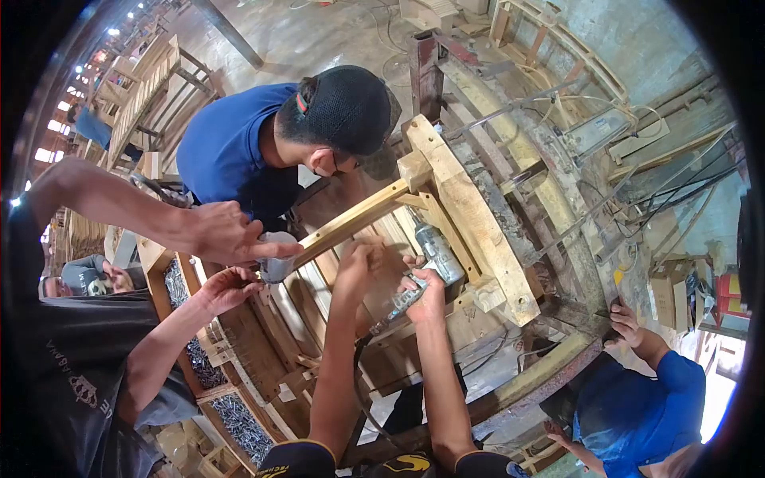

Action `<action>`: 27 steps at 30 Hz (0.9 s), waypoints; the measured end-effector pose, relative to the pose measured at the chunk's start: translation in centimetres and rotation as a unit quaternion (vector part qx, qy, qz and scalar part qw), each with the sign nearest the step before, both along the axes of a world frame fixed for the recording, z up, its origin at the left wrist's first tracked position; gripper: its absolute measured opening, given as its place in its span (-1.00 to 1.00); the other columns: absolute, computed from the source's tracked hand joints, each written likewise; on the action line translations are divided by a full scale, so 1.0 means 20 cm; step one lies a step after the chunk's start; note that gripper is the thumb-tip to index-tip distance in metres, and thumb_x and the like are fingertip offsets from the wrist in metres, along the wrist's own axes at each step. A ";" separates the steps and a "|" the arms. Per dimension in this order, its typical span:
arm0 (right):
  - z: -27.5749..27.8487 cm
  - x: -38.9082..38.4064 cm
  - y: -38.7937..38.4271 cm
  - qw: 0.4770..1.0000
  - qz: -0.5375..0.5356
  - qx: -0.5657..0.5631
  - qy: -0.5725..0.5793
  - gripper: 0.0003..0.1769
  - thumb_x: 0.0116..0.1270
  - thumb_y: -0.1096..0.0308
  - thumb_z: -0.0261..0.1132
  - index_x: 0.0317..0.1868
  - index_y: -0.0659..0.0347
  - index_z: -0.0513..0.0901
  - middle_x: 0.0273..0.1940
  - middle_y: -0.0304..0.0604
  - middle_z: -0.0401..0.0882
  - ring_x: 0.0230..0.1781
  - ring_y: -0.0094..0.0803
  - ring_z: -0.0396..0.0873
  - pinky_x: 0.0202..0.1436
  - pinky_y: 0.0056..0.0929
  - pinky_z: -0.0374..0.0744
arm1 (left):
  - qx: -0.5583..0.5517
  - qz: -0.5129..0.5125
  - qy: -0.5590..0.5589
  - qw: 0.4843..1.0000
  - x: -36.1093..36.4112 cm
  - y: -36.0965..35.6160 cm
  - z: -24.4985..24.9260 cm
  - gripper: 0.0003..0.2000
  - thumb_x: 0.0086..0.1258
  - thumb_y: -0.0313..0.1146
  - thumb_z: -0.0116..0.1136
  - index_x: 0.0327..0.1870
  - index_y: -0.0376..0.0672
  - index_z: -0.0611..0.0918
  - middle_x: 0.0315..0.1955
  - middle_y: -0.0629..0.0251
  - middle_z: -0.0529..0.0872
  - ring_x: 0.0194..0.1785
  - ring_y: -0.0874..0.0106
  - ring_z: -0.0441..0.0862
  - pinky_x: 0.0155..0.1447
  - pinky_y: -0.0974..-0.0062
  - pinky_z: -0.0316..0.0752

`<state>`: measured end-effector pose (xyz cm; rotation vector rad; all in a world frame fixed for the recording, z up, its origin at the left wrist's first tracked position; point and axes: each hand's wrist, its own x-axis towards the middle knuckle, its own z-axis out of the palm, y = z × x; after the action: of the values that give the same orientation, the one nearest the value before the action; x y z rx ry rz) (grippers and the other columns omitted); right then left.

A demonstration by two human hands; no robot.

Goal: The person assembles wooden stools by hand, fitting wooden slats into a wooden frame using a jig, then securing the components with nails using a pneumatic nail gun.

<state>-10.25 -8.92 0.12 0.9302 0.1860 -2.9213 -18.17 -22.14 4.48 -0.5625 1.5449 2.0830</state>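
Observation:
My right hand (427, 296) is wrapped around the handle of a silver-grey air driver (439, 253) with a hose at its grip end. The tool's nose points up toward the wooden frame (358, 213). My left hand (362, 267) hovers inside the frame, left of the tool, with its fingers curled; whatever they hold, if anything, is hidden. A thick curved wooden rail (470, 215) with bored holes forms the frame's right end. At the frame's left end, a co-worker's hand (227, 233) grips a translucent bottle (277, 255); that person's other hand (227, 290) is just below.
Wooden bins (237, 422) of metal screws or similar hardware stand at the left. A rusty steel bench frame (550, 358) runs along the right and front. One person in blue (231, 151) leans over the far side; another person (645, 406) works at lower right.

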 end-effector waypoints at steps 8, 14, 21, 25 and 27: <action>-0.04 -0.04 0.01 0.999 0.009 -0.022 0.021 -0.73 0.15 0.53 0.16 -0.16 -0.01 0.44 -0.10 -0.23 0.57 -0.60 -0.50 0.37 -0.40 -0.29 0.50 | -0.056 0.046 0.015 0.997 0.37 -0.13 0.21 -0.84 0.50 -0.38 0.10 -0.17 -0.26 0.43 -0.49 0.36 0.50 -0.56 0.66 0.33 -0.51 0.65 0.25; -0.04 -0.04 -0.01 0.999 0.001 -0.032 0.011 -0.73 0.18 0.53 0.16 -0.14 -0.03 0.45 -0.14 -0.27 0.56 -0.58 -0.50 0.37 -0.41 -0.34 0.47 | -0.037 0.077 0.038 0.996 0.54 -0.16 0.21 -0.83 0.51 -0.35 0.11 -0.14 -0.31 0.58 -0.44 0.37 0.58 -0.54 0.68 0.32 -0.47 0.67 0.23; 0.19 0.06 -0.02 0.997 0.013 0.022 0.078 -0.62 0.24 0.32 0.24 0.08 -0.04 0.45 -0.26 -0.28 0.51 -0.57 -0.54 0.40 -0.49 -0.35 0.49 | -0.049 0.053 0.055 0.996 0.50 -0.20 0.31 -0.78 0.45 -0.31 0.19 -0.14 -0.33 0.64 -0.46 0.39 0.60 -0.57 0.70 0.31 -0.52 0.69 0.16; 0.41 0.21 0.07 0.928 0.138 0.331 0.102 -0.46 0.19 0.17 0.29 0.15 0.20 0.46 -0.20 -0.12 0.57 -0.36 -0.32 0.56 -0.25 -0.24 0.59 | -0.134 0.015 0.059 0.989 0.31 -0.18 0.29 -0.73 0.46 -0.21 0.19 -0.26 -0.28 0.64 -0.59 0.47 0.51 -0.65 0.71 0.28 -0.58 0.68 0.12; 0.51 0.26 0.10 0.772 0.187 0.592 0.135 -0.40 0.19 0.16 0.29 0.18 0.31 0.45 -0.14 -0.01 0.59 -0.18 -0.17 0.62 -0.08 -0.22 0.60 | -0.183 -0.057 0.087 0.978 0.17 -0.12 0.30 -0.69 0.47 -0.15 0.17 -0.29 -0.27 0.64 -0.62 0.50 0.48 -0.64 0.71 0.29 -0.58 0.66 0.13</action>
<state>-5.00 -6.98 10.41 0.3560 2.0840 -2.2756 -14.73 -24.58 10.44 -0.4116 2.0334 1.8098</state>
